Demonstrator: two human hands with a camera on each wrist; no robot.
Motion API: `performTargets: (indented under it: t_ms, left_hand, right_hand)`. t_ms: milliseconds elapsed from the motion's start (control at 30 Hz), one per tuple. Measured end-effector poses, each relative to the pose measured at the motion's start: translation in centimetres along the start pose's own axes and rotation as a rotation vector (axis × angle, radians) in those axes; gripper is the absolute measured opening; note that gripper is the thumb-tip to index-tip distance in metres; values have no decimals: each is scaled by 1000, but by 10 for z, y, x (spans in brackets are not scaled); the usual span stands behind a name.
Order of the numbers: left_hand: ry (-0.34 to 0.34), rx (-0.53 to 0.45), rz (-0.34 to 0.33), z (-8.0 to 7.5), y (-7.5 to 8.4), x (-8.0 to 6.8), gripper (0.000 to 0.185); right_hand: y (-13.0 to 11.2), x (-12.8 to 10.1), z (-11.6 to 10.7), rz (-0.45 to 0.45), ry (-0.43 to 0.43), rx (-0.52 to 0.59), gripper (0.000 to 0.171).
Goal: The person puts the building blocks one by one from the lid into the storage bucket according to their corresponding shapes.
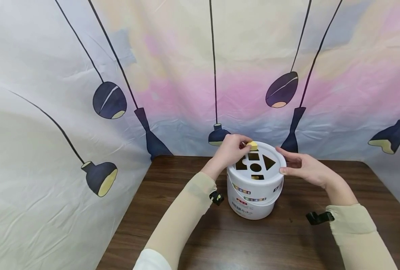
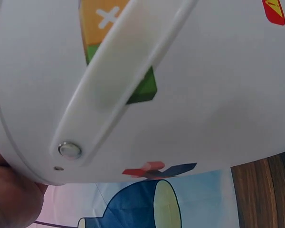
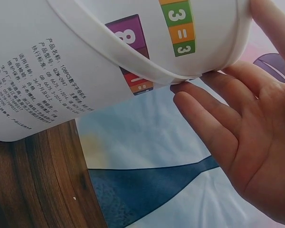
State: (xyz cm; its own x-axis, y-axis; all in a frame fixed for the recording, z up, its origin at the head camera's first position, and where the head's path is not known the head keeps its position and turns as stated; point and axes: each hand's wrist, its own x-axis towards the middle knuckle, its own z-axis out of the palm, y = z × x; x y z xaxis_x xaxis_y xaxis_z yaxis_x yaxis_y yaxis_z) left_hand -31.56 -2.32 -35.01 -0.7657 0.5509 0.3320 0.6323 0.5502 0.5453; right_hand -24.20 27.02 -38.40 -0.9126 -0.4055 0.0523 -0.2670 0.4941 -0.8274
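Observation:
A white bucket (image 1: 250,202) stands upright on the table, with a flat white lid (image 1: 278,167) that has cut-out holes of different shapes. My left hand (image 1: 232,150) pinches a small yellow block (image 1: 252,145) at the lid's far edge, over a hole there. The left wrist view catches only part of that hand (image 2: 14,197) beside the rim; the block is out of sight. On the other side, my right hand (image 1: 307,168) rests thumb and fingers against the bucket's rim. Its fingers are spread and mostly straight along the bucket's side in the right wrist view.
The bucket's white handle (image 2: 109,71) hangs down across its side. Brown wood of the table (image 1: 173,195) surrounds the bucket. Just behind the table's back edge hangs a cloth (image 1: 186,93) printed with dark lamps.

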Motion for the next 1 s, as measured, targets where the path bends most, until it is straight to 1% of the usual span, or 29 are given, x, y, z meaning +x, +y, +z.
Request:
performTargets:
  t_ms: [100,333,567,833,1000]
  left_hand:
    - [-11,19,4,2,2,0,28]
    - [-30,100,17,5,3,1,26]
    - [-31,109,-1,3,5,1,24]
    - [-37,155,-23,3,9,0,25]
    - [-24,129,-20,2,9,-2,25]
  right_hand:
    - [0,-2,0,3,3,-8,81]
    - [1,-1,2,12,3,6,82]
    - [1,0,1,0,2,7,81]
    - [0,0,2,-2,6,8,80]
    - [1,-1,3,3,13,4,80]
